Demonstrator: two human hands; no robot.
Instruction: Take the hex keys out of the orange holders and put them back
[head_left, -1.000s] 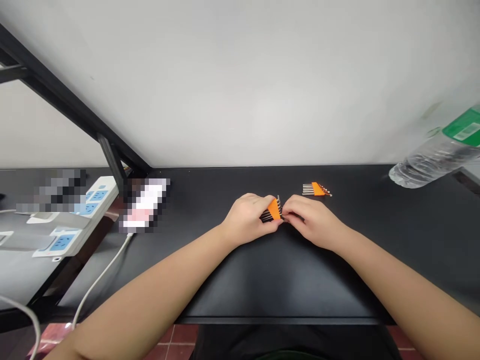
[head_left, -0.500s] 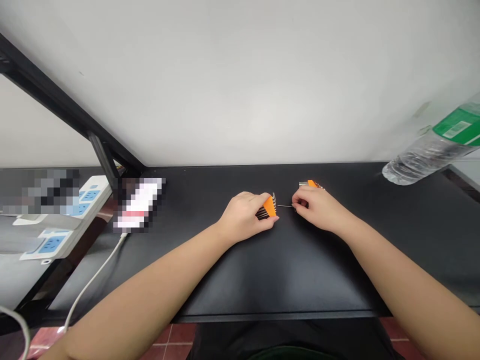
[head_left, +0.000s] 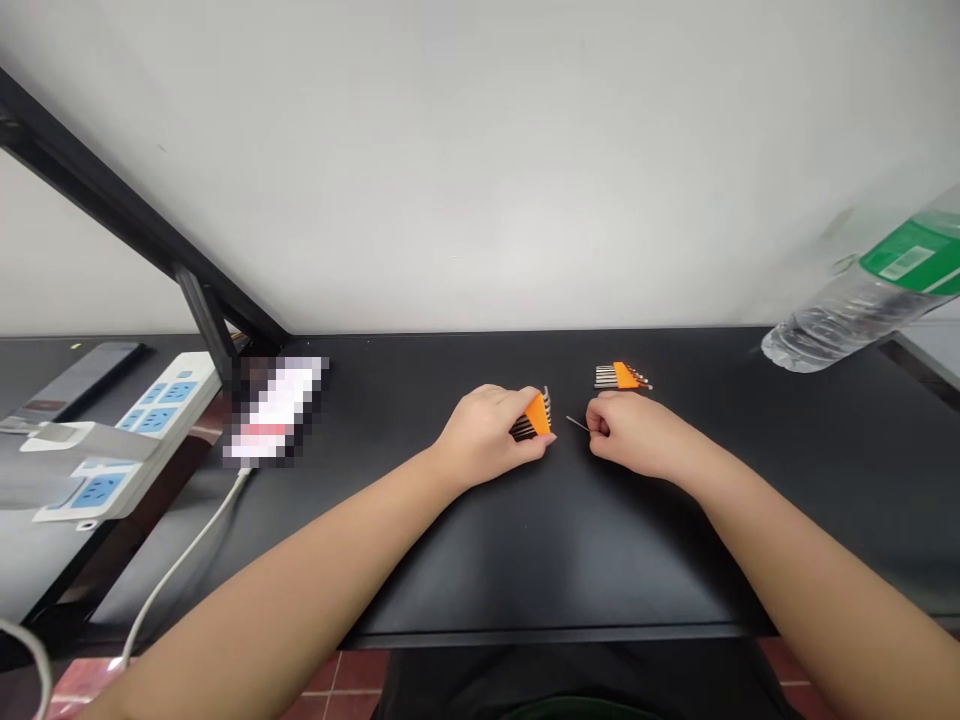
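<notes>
My left hand is closed around an orange hex key holder, with several bent metal keys standing in it. Between the fingers of my right hand is a single thin hex key, its free end pointing left toward the holder with a gap between them. The rest of that key is hidden by the fingers. Just beyond my right hand, a second orange holder with hex keys lies on the black table.
A clear water bottle with a green label is at the far right by the wall. To the left lie a blurred-out phone with a white cable and a white power strip. A black frame post rises behind them.
My right hand has drawn the hex key away from the holder, slightly toward me, and the key now slants. The second holder is more fully uncovered. My left hand has stayed put.
</notes>
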